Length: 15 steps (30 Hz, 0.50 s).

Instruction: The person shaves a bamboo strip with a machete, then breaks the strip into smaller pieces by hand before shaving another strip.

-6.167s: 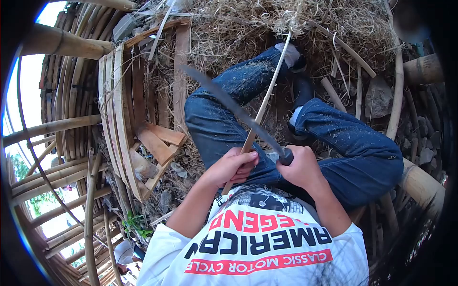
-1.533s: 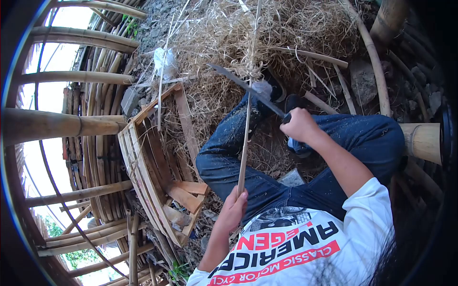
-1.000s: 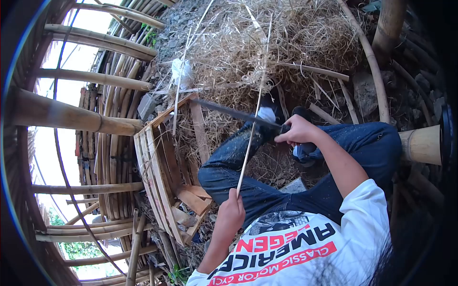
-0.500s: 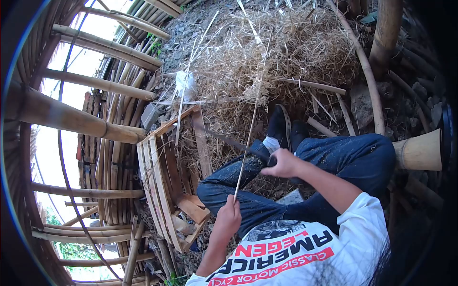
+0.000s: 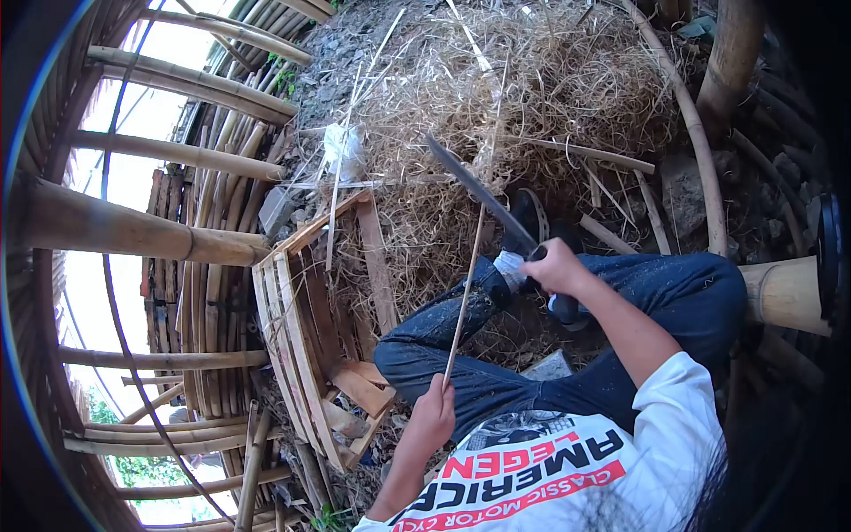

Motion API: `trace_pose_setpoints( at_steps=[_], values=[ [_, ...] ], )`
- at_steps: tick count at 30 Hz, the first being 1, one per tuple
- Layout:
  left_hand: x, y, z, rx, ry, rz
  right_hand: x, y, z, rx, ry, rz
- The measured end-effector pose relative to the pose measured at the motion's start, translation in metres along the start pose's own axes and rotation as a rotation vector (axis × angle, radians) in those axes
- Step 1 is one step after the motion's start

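My left hand [image 5: 434, 410] is closed around the lower end of a long thin bamboo strip [image 5: 467, 297], which runs up and away over the shavings. In my right hand [image 5: 557, 268] is the dark handle of a long knife [image 5: 483, 191]. Its blade points up and to the left, crossing the strip or passing above it. Both hands are over my crossed legs in dark jeans [image 5: 656, 297], which are dusted with shavings. A heap of curled bamboo shavings [image 5: 567, 97] lies beyond my feet.
A wooden slatted crate [image 5: 297, 355] stands left of my legs. Bamboo poles [image 5: 213, 244] form a frame at the left. A white plastic bag [image 5: 344, 151] lies by the shavings. On the right are a thick bamboo piece [image 5: 784, 293], an upright post [image 5: 731, 62] and rocks [image 5: 683, 199].
My right hand has moved slightly right and up, and the knife blade has swung up from its lower, blurred position. My left hand, still on the strip, has shifted slightly.
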State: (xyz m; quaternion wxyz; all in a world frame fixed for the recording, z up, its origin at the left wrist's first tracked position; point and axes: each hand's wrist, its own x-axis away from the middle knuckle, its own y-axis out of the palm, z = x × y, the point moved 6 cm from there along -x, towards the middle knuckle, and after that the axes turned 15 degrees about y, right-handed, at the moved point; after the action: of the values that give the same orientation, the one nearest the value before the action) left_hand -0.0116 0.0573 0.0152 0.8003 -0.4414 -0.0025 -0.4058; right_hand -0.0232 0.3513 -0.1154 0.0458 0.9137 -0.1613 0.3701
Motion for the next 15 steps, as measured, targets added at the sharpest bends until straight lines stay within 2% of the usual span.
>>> trace_pose_setpoints(
  at_steps=[1, 3, 5, 6, 7, 9, 10, 13, 15],
  values=[
    [-0.003, 0.002, -0.003, 0.003, -0.001, -0.005, 0.006, 0.009, 0.003, 0.033, 0.003, -0.028],
    [-0.010, -0.002, -0.004, -0.016, 0.032, 0.045, 0.018, 0.026, 0.008, 0.188, -0.114, 0.002],
    [-0.017, -0.005, -0.006, -0.032, 0.017, 0.035, 0.030, 0.052, 0.011, 0.259, -0.267, -0.079],
    [-0.018, -0.006, -0.007, -0.052, 0.002, 0.026, 0.037, 0.062, 0.009, 0.368, -0.196, -0.140],
    [-0.018, -0.007, -0.007, -0.054, -0.007, 0.025, 0.042, 0.066, 0.004, 0.396, -0.296, -0.103],
    [-0.015, -0.011, -0.005, -0.072, -0.019, 0.018, 0.037, 0.062, 0.003, 0.399, -0.191, -0.153],
    [-0.012, -0.014, -0.005, -0.074, -0.030, 0.017, 0.035, 0.052, -0.004, 0.422, -0.270, -0.064],
    [-0.003, -0.018, -0.006, -0.054, -0.069, -0.030, 0.003, 0.014, 0.001, 0.332, -0.173, 0.088],
    [0.000, -0.017, -0.003, -0.056, -0.016, -0.025, -0.015, -0.004, 0.005, 0.220, -0.107, 0.134]
  ],
)
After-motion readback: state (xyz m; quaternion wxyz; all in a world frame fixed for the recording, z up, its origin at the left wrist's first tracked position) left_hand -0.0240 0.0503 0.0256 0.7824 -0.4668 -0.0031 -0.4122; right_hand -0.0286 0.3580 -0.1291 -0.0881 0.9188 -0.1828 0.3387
